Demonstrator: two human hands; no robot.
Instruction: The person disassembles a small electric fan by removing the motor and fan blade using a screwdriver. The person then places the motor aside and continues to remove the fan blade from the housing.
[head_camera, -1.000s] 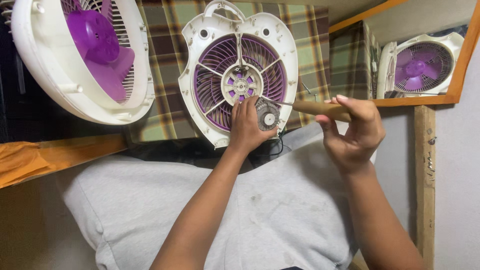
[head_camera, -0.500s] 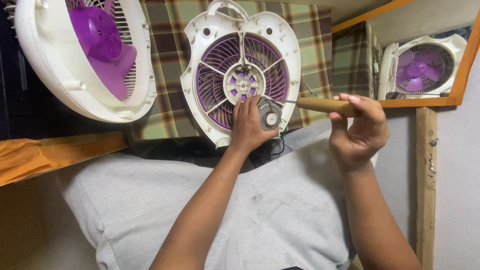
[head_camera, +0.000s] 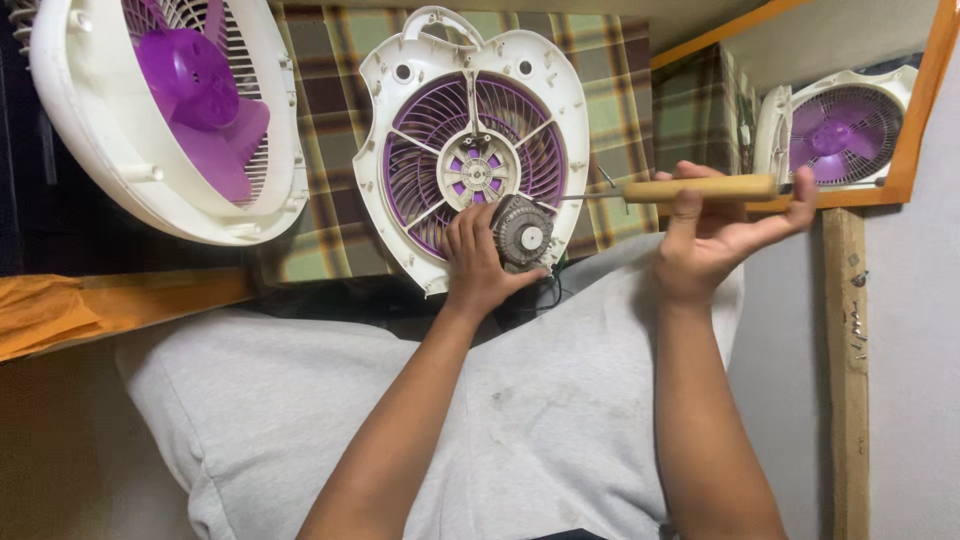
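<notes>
A white heart-shaped fan housing with a purple grille leans on the plaid cloth in front of me. My left hand grips a small round grey fan motor against the housing's lower right part. My right hand holds a screwdriver with a wooden handle, level, to the right of the housing. Its thin metal shaft points left toward the housing's edge, apart from the motor.
A second white fan with purple blades stands at the upper left. A mirror with an orange frame at the right reflects a fan. A plaid cloth lies under the housing. My grey-clothed lap fills the foreground, and a wooden post stands at the right.
My right hand has drawn the screwdriver to the right, away from the motor, and its fingers have loosened on the handle. My left hand has shifted the motor slightly down and left.
</notes>
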